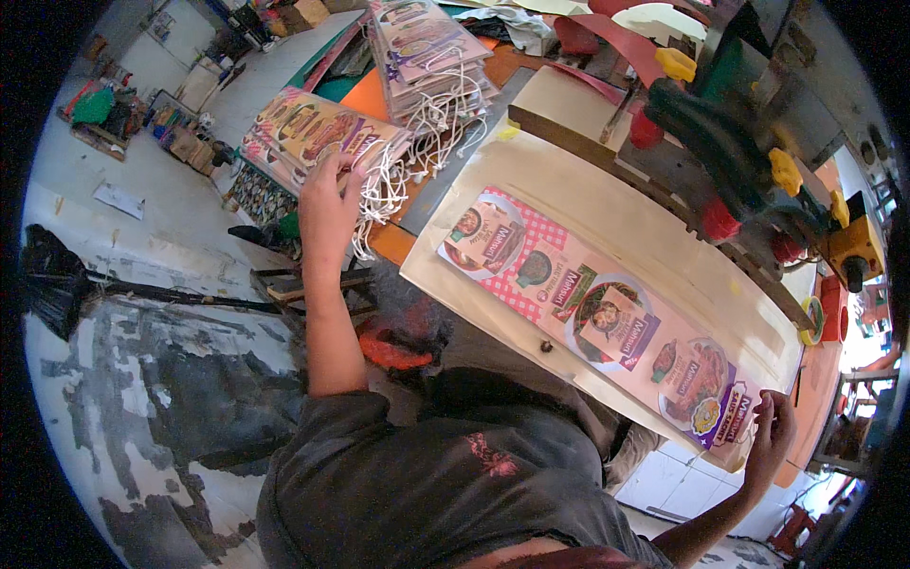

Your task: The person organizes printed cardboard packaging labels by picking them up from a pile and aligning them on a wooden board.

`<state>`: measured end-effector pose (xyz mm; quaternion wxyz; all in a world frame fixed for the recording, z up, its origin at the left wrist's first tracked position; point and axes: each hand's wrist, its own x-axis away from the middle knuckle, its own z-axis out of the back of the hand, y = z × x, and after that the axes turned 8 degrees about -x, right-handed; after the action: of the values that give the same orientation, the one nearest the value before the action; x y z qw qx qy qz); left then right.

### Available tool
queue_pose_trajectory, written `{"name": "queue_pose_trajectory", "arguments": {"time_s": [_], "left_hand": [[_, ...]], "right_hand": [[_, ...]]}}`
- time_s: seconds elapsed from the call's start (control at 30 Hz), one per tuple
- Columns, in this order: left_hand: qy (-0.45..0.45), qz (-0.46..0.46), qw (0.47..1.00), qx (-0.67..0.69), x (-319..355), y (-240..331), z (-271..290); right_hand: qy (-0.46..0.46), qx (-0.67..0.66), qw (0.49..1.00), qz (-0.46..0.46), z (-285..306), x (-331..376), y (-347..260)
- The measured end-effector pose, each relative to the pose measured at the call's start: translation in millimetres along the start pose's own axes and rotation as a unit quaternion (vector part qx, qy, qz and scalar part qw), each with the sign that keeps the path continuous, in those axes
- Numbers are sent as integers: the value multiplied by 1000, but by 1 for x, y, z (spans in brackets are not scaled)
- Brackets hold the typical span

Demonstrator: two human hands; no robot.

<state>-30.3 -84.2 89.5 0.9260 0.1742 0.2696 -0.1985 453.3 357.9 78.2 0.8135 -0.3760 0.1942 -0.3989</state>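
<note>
A long pink printed strip (607, 318) with pictures of food lies slantwise on a cream board (431, 261). Beside its purple right end is my right hand (773, 436), fingers curled and thumb drawn in. A thin pale line shows by these fingertips; what they hold is too small to make out. My left hand (332, 204) reaches to the corded end of a lower pile of printed strips (308, 137), its bent fingertips closed on the top strip's edge. White cords (384, 190) hang in a tangle from this end, next to the fingers.
A taller stack of corded strips (431, 52) stands behind the pile. Along the board's far side runs a dark bar (654, 194), below a machine with a dark green body (720, 137) and yellow and red knobs. A black bag (52, 284) is at far left.
</note>
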Motion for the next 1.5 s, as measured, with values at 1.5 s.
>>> {"name": "queue_pose_trajectory", "arguments": {"time_s": [1.5], "left_hand": [[-71,3,879,471,-184,33,-6]], "right_hand": [[-18,-74,996,57,-7,11,-19]]}}
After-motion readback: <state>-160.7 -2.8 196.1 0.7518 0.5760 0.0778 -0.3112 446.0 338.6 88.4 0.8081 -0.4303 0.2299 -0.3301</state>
